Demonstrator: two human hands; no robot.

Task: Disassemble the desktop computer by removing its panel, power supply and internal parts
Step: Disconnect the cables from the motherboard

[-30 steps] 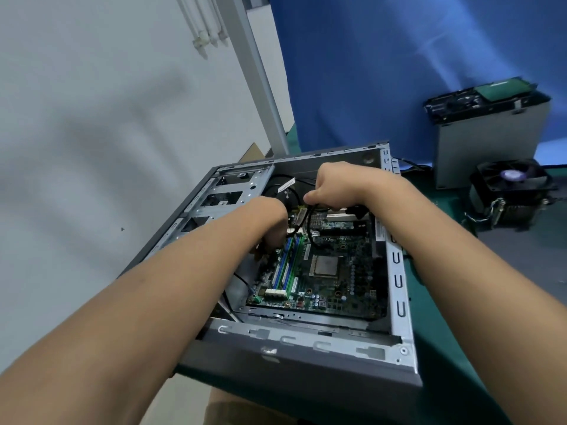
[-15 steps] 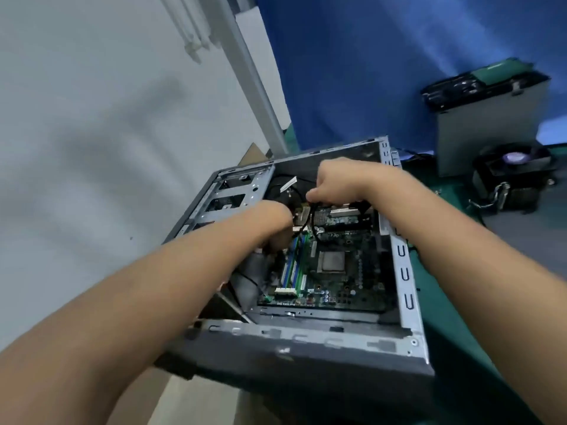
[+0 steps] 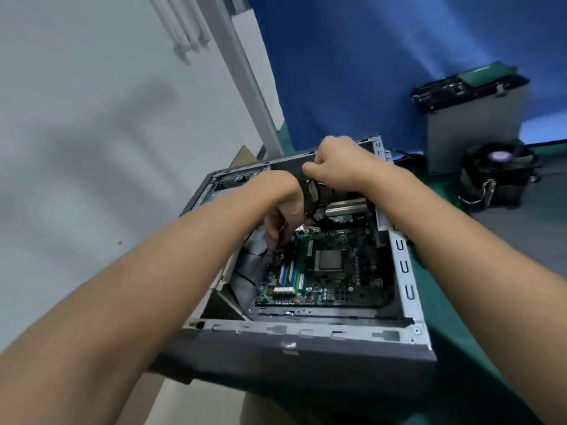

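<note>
**Inspector:** Location and state of the unit?

**Operator:** I see the computer case [image 3: 306, 357] lying on its side at the desk [image 3: 454, 317] edge. The side panel is off, so the motherboard [image 3: 346, 289] faces up within reach. A cooler [image 3: 500, 176] and a grey box [image 3: 472, 133] stand well apart at the rear, presumably clear of the work.

**Inspector:** Grips?

**Operator:** The right grip [image 3: 337, 167] is curled closed on a dark round part [image 3: 319, 194] at the far end of the case. Blur hides whether it is a fan or a cable bundle. The part is raised off the board, I judge to expose its lead. The left grip [image 3: 282, 222] is narrow, its fingers bunched downward and pinching a dark lead [image 3: 273, 256] beside the memory slots [image 3: 288, 276].

**Inspector:** Step in hand?

**Operator:** My judgement is that a connector is being freed so the part can lift out. The risk is tugging the lead at an angle.
</note>
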